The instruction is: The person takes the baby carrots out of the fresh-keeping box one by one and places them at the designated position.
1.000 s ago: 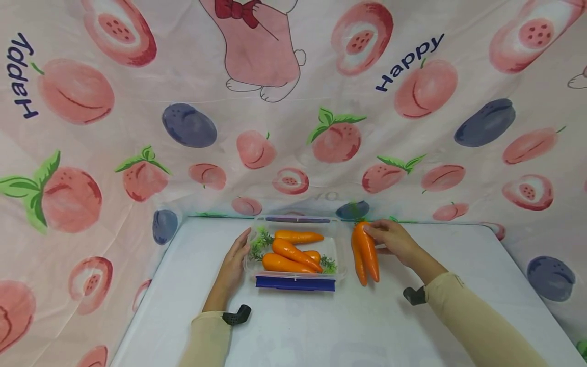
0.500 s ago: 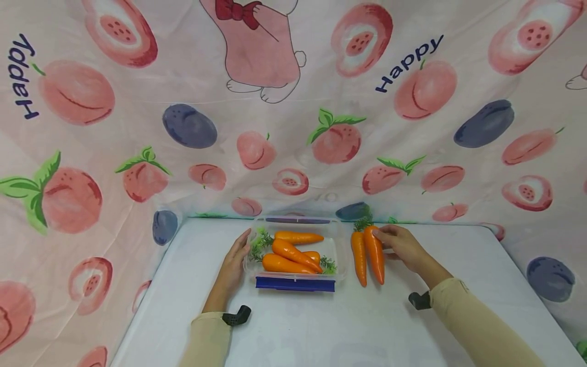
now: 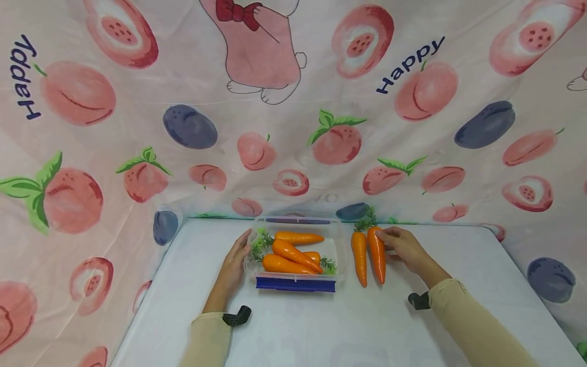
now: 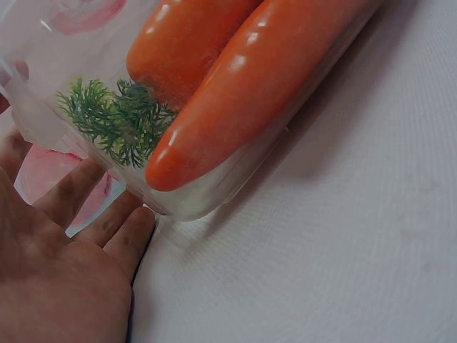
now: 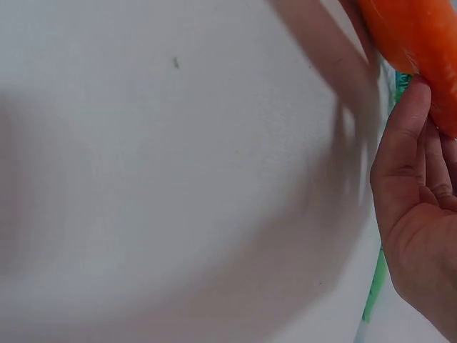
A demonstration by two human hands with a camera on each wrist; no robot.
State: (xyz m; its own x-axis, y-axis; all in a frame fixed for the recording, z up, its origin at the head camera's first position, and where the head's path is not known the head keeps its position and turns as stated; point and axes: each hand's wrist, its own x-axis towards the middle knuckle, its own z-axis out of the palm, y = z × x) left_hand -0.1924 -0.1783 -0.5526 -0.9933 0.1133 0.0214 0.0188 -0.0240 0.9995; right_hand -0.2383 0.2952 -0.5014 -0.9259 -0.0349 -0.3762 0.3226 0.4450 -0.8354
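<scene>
Compared with a second ago, the held carrot (image 3: pixel 377 260) has shifted rightward off the loose carrot (image 3: pixel 359 260) it then overlapped, and the right hand (image 3: pixel 405 248) has gone with it.

Farthest left, the left hand (image 3: pixel 236 260) lies along the end of the clear container (image 3: pixel 279 276). As that side has only flat contact, a knock from the right could probably slide or turn the container on the table (image 3: pixel 293 326). Its grip is spread, fingers extended against the plastic, with hold of nothing.

Inside the container, orange carrots (image 3: pixel 288 264) lie crossed over one another with leafy greenery (image 3: pixel 258 247) at the left end; stacked like this, the upper one might roll if the container were jolted. A blue flap (image 3: pixel 295 284) stands out along the near side.

Just right of the container, the loose carrot lies beside the held one, their tops crowding together, so the fronds could snag and drag it along. The held carrot looks glossy and is taken only near its upper end, so it might pivot or slip. There the right grip is nearly closed, thumb on the skin and fingers bent behind. Whether the carrot's tip touches the table, I cannot tell.
</scene>
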